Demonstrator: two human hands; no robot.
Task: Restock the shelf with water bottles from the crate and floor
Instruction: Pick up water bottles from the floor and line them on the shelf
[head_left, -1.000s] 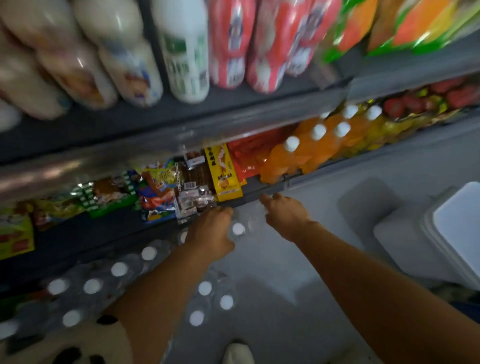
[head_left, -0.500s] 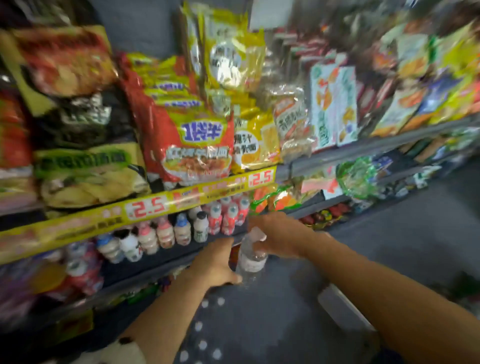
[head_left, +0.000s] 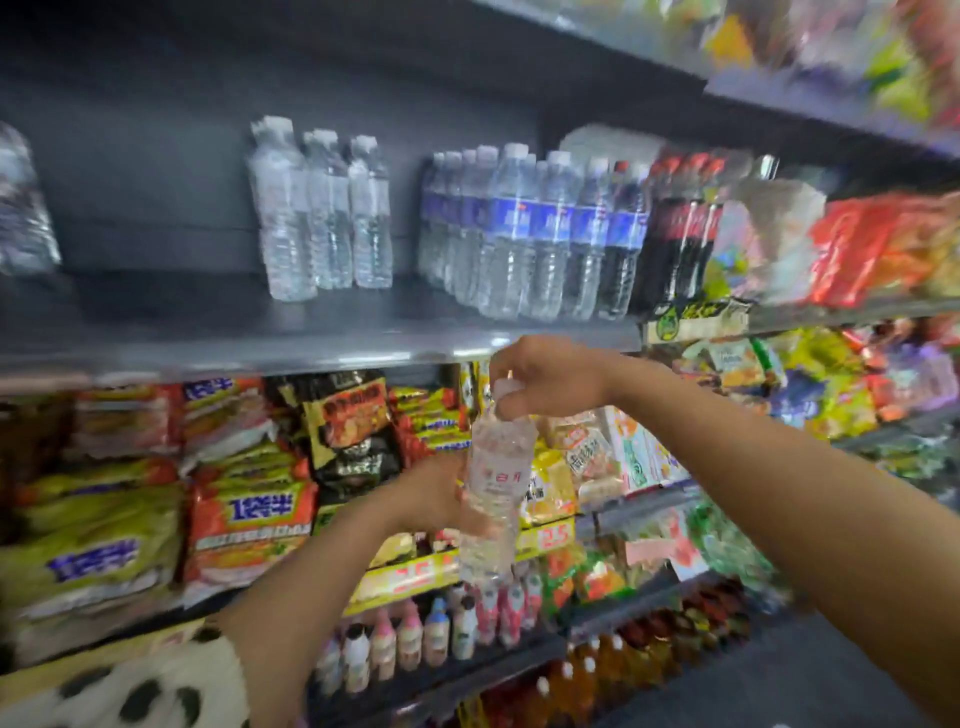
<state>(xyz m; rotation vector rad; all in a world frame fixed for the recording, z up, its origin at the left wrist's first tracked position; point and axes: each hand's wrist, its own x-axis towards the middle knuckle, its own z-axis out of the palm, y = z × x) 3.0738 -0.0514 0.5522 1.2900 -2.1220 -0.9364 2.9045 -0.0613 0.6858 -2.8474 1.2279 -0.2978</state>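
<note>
The right hand (head_left: 545, 376) pinches the cap end of a water bottle (head_left: 493, 488), fingers curled round its neck, and the left hand (head_left: 426, 493) is against its middle from the left; whether those fingers wrap the body I cannot tell, as the bottle hides them. The bottle hangs upright in the air, just below the front edge of the shelf (head_left: 311, 322), in front of the snack packs.

On that shelf, three clear bottles (head_left: 322, 208) stand near the back, with bare space in front and to their left, and a block of blue-label bottles (head_left: 530, 234) stands toward the right.

The bottle looks full, so fairly heavy for its size, with thin walls that likely give under a squeeze and may be slick. A grip round the labelled middle looks steadier than the cap alone.
</note>
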